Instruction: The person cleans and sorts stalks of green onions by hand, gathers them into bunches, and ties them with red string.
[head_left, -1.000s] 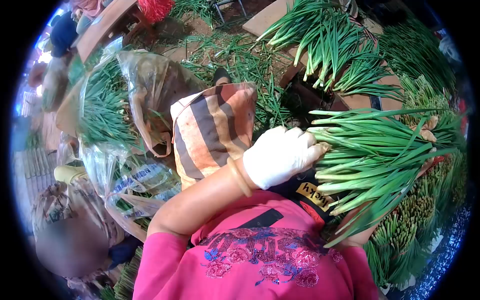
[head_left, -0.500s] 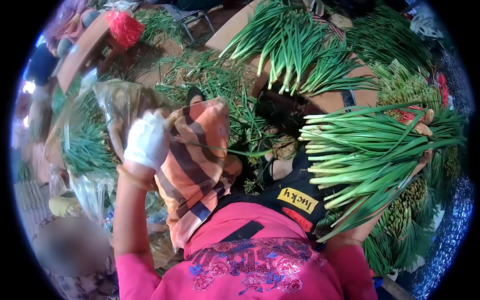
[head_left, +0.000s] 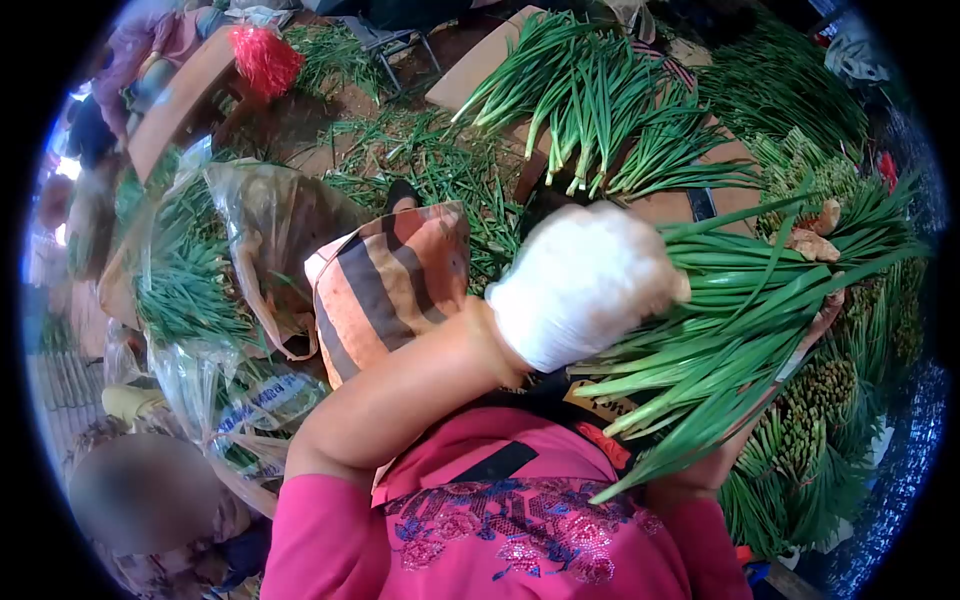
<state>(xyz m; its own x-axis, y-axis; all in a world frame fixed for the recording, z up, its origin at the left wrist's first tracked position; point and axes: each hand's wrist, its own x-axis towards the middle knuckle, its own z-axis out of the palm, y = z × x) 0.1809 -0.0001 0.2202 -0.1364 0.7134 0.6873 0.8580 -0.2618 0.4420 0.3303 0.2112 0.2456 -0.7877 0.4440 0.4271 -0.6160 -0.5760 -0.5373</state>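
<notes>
At 8 o'clock, one co-worker (head_left: 145, 490), seen from above. At 9, clear plastic bag (head_left: 200, 385) with cut greens inside; at least one bag, folds hide whether there's a second. Probably bagged to keep them together. Between 10 and 11, one red bundle of strips (head_left: 265, 60), maybe ties, can't confirm.

Near centre, toward 9–10: one striped cloth (head_left: 400, 270), apparently draped over the left leg, likely to keep dirt off.

Just off centre toward 3: left hand (head_left: 585, 288), white glove, one bangle at the wrist. Blurred, fingers look curled at the bunch's pale ends; can't tell if they pinch a stalk or only hover. Glove is probably for grip or cleanliness.

At 1: surface (head_left: 470, 75) with loose greens (head_left: 600, 110), roughly three clumps, edges merge. Pale ends all face the wearer, presumably for easy reach.

At 3: one bunch of long green stalks (head_left: 715, 300), pale ends toward centre. Too overlapped to count. Right hand (head_left: 813, 243) is wrapped round its leafy part, presumably leaving the pale ends free and level. Two hands total.

At 4: stacked bundles (head_left: 800, 490), several, too merged to count.
</notes>
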